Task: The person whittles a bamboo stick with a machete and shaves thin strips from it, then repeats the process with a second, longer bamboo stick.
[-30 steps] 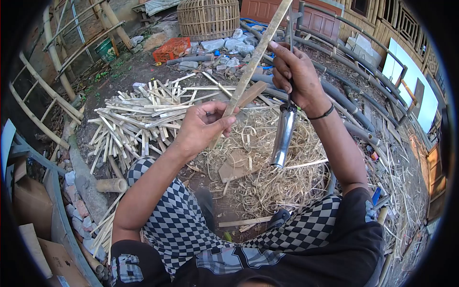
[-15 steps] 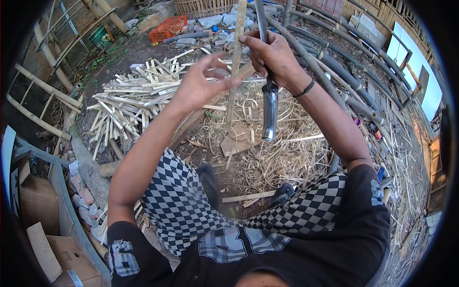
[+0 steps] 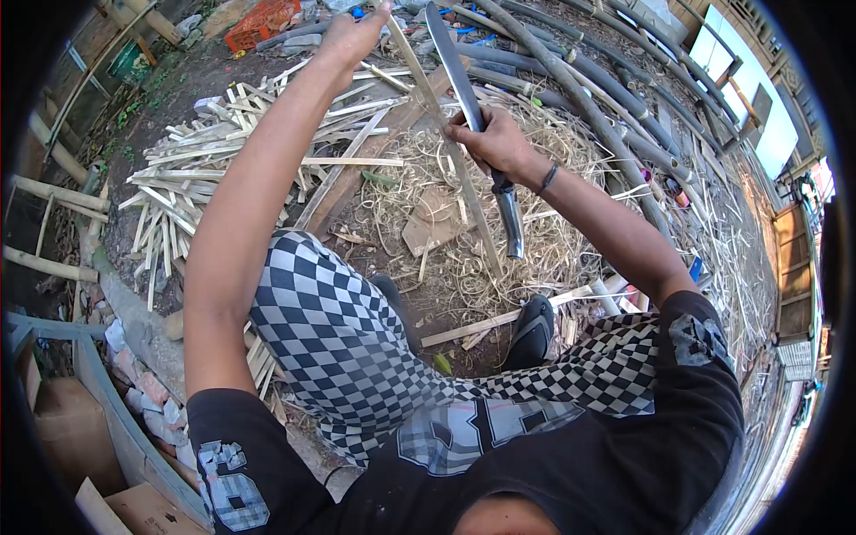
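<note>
My left hand is up at the top of the view, its fingers closed on the upper end of a long thin bamboo strip. The strip slants down to the right, its lower end over the curly shavings. In my right hand is a machete, gripped where the blade meets the handle. Its dark blade points up and its shiny handle hangs below the fist. My right thumb and fingertips touch the middle of the strip, beside the blade.
Cut bamboo sticks lie heaped at the left, next to a wooden beam. Curly shavings cover the ground ahead of my sandalled feet. Long bamboo poles lie at the back right. Cardboard boxes stand at the lower left.
My left hand has gone up and left and closed on the strip's upper end. The strip, upright before, now slants. The machete has tilted left, and my right hand sits lower.
</note>
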`<state>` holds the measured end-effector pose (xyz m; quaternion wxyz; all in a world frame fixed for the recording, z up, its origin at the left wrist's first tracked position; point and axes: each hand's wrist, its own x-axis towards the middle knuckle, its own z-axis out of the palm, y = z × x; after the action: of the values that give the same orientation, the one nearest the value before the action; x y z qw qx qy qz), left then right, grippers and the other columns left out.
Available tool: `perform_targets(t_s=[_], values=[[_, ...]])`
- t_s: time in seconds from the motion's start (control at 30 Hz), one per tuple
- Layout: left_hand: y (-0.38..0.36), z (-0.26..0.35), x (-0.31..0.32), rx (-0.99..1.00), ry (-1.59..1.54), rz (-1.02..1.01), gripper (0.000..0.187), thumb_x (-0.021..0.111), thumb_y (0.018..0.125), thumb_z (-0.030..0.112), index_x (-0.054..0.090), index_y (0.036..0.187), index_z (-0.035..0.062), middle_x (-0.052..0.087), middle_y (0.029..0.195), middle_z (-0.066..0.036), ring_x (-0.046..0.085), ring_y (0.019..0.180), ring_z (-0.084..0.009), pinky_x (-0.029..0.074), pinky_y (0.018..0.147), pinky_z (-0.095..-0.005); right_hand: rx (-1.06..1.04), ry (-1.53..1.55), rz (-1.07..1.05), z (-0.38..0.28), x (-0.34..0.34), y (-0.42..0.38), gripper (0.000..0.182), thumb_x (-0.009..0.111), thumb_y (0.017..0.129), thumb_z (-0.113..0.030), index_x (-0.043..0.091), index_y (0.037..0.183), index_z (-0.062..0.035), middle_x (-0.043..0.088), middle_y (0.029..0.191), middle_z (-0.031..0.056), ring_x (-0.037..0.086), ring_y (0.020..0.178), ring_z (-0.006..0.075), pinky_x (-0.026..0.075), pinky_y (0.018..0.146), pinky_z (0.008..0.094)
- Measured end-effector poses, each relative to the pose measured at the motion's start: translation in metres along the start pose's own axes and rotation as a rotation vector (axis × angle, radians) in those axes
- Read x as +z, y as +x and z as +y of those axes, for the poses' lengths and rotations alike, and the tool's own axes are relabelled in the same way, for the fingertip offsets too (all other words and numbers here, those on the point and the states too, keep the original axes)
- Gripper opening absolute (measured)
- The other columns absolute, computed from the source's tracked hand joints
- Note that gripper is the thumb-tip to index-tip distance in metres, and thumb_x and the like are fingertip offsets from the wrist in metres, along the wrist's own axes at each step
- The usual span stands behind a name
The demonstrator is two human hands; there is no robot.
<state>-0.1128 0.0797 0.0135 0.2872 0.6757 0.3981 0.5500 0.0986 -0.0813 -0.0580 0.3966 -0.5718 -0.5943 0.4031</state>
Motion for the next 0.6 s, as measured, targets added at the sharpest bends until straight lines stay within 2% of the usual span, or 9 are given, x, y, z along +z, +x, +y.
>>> perform_targets(t_s=[0.07, 0.13, 0.23, 0.33, 0.37, 0.4, 0.5, 0.53, 0.6], values=[[-0.010, 0.008, 0.000, -0.532, -0.206, -0.397, 0.074, 0.059, 0.100, 0.050, 0.039, 0.146, -0.0039, 0.049, 0.144, -0.022, 0.058, 0.127, -0.0274, 0.055, 0.102, -0.0437, 0.037, -0.104, -0.057, 0.004, 0.000, -0.008, 0.026, 0.076, 0.091, -0.022, 0.069, 0.103, -0.0007, 0.058, 0.062, -0.0018, 0.048, 0.043, 0.0056, 0.038, 0.040, 0.0246], [-0.019, 0.005, 0.015, -0.544, -0.368, -0.380, 0.062, 0.052, 0.104, 0.046, 0.044, 0.142, -0.0029, 0.056, 0.137, -0.022, 0.066, 0.116, -0.0281, 0.058, 0.095, -0.0446, 0.032, -0.202, -0.070, 0.017, 0.002, -0.007, 0.027, 0.078, 0.090, -0.024, 0.070, 0.103, -0.0014, 0.059, 0.061, -0.0013, 0.050, 0.044, 0.0060, 0.039, 0.040, 0.0252], [-0.023, 0.006, 0.024, -0.425, -0.413, -0.553, 0.047, 0.042, 0.109, 0.036, 0.049, 0.135, -0.0030, 0.071, 0.110, -0.019, 0.074, 0.095, -0.0297, 0.061, 0.089, -0.0449, 0.121, -0.154, -0.074, 0.024, 0.006, -0.012, 0.031, 0.081, 0.088, -0.027, 0.070, 0.103, -0.0017, 0.057, 0.060, -0.0027, 0.049, 0.044, 0.0060, 0.038, 0.040, 0.0253], [-0.016, 0.002, 0.025, -0.482, -0.389, -0.502, 0.039, 0.037, 0.111, 0.032, 0.048, 0.125, -0.0026, 0.071, 0.109, -0.023, 0.075, 0.094, -0.0293, 0.064, 0.079, -0.0437, 0.029, -0.032, 0.023, 0.051, 0.013, -0.015, 0.033, 0.082, 0.088, -0.027, 0.066, 0.103, -0.0025, 0.055, 0.060, -0.0034, 0.049, 0.044, 0.0058, 0.038, 0.041, 0.0250], [-0.015, -0.001, 0.022, -0.472, -0.354, -0.461, 0.038, 0.036, 0.111, 0.032, 0.049, 0.120, -0.0025, 0.071, 0.106, -0.022, 0.075, 0.092, -0.0285, 0.063, 0.078, -0.0416, 0.194, -0.009, 0.083, 0.060, 0.014, -0.017, 0.041, 0.086, 0.082, -0.031, 0.066, 0.102, -0.0020, 0.062, 0.070, 0.0013, 0.054, 0.052, 0.0091, 0.046, 0.046, 0.0276], [-0.013, -0.007, 0.019, -0.468, -0.357, -0.463, 0.038, 0.036, 0.111, 0.032, 0.049, 0.120, -0.0025, 0.071, 0.106, -0.022, 0.075, 0.092, -0.0285, 0.063, 0.078, -0.0416, 0.159, -0.017, 0.150, 0.086, 0.018, -0.013, 0.050, 0.087, 0.081, -0.035, 0.061, 0.106, -0.0002, 0.060, 0.065, 0.0013, 0.055, 0.048, 0.0103, 0.044, 0.043, 0.0272], [-0.005, -0.028, 0.019, -0.464, -0.388, -0.447, 0.041, 0.034, 0.111, 0.035, 0.050, 0.118, -0.0016, 0.072, 0.103, -0.020, 0.074, 0.090, -0.0280, 0.061, 0.079, -0.0430, 0.242, -0.354, 0.281, 0.137, 0.025, -0.013, 0.068, 0.090, 0.072, -0.049, 0.058, 0.102, 0.0032, 0.066, 0.077, 0.0115, 0.067, 0.065, 0.0207, 0.056, 0.058, 0.0363], [-0.004, -0.028, 0.019, -0.460, -0.389, -0.447, 0.041, 0.034, 0.111, 0.035, 0.050, 0.118, -0.0016, 0.072, 0.103, -0.020, 0.074, 0.090, -0.0280, 0.061, 0.079, -0.0430, 0.266, -0.420, 0.295, 0.176, 0.025, -0.005, 0.068, 0.087, 0.075, -0.049, 0.058, 0.104, 0.0043, 0.067, 0.078, 0.0125, 0.069, 0.069, 0.0204, 0.056, 0.060, 0.0368], [-0.004, -0.031, 0.019, -0.399, -0.362, -0.517, 0.041, 0.035, 0.111, 0.037, 0.052, 0.115, -0.0003, 0.070, 0.107, -0.021, 0.071, 0.102, -0.0295, 0.058, 0.094, -0.0435, 0.380, -0.325, 0.244, 0.228, 0.025, 0.001, 0.063, 0.083, 0.080, -0.045, 0.057, 0.110, 0.0038, 0.070, 0.087, 0.0189, 0.072, 0.081, 0.0307, 0.058, 0.072, 0.0434]])
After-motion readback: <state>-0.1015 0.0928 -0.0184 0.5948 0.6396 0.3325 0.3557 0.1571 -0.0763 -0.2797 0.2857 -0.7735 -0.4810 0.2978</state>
